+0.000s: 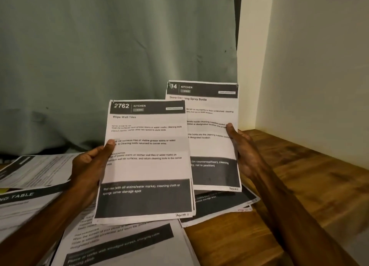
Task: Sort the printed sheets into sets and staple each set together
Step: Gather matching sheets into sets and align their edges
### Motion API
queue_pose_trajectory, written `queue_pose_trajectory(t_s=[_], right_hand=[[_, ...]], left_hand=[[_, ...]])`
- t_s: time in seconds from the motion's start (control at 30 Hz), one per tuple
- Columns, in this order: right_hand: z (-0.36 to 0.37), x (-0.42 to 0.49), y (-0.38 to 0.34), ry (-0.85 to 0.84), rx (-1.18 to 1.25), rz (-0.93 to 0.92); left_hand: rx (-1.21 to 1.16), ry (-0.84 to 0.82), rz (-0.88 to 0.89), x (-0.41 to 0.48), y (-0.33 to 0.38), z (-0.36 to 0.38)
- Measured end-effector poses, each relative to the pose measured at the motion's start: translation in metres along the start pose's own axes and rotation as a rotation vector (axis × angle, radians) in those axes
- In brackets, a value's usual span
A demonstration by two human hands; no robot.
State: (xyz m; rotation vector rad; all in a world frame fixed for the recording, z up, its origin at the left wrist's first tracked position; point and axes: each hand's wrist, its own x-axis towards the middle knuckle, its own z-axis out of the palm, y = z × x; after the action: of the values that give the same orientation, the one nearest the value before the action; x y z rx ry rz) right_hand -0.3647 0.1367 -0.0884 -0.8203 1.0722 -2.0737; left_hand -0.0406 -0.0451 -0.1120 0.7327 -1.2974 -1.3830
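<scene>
My left hand (89,165) grips a printed sheet headed "2762 Kitchen, Wipe Wall Tiles" (147,169) by its left edge, thumb on the front; at least one more sheet edge shows behind it. My right hand (242,151) holds a second sheet headed "Kitchen, Store Cleaning Spray Bottle" (209,145) by its right edge, thumb on the front. Both are raised upright above the table, the left one overlapping the right one. No stapler is in view.
More printed sheets lie spread on the wooden table (299,185): a pile at the left (34,171), sheets at the front (123,243), and a few under the held pages (223,203). A green curtain (99,56) hangs behind; a cream wall (319,66) closes the right.
</scene>
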Motion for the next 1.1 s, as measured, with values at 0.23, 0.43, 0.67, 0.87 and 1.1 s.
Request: queue_pose_trajectory(t_s=[0.23,0.43,0.67,0.87,1.1], right_hand=[[-0.0022,0.0041,0.0048,0.007,-0.006,-0.004],[-0.0021,0.0093,0.0067,0.011,-0.012,-0.011],[0.0025,0.0070,0.0086,0.004,-0.030,-0.035],[0.0016,0.0048,0.0063,0.020,-0.030,-0.032],[0.0023,0.0038,0.0068,0.062,-0.096,-0.032]], left_hand=[[0.013,0.037,0.009,-0.0009,0.0021,0.0025],[-0.005,0.040,0.022,-0.0007,0.0065,0.0029],[0.013,0.031,0.045,0.0001,0.0053,0.0013],[0.010,-0.001,0.051,0.0018,0.0022,-0.0003],[0.039,0.016,0.048,-0.0018,0.0061,0.0043]])
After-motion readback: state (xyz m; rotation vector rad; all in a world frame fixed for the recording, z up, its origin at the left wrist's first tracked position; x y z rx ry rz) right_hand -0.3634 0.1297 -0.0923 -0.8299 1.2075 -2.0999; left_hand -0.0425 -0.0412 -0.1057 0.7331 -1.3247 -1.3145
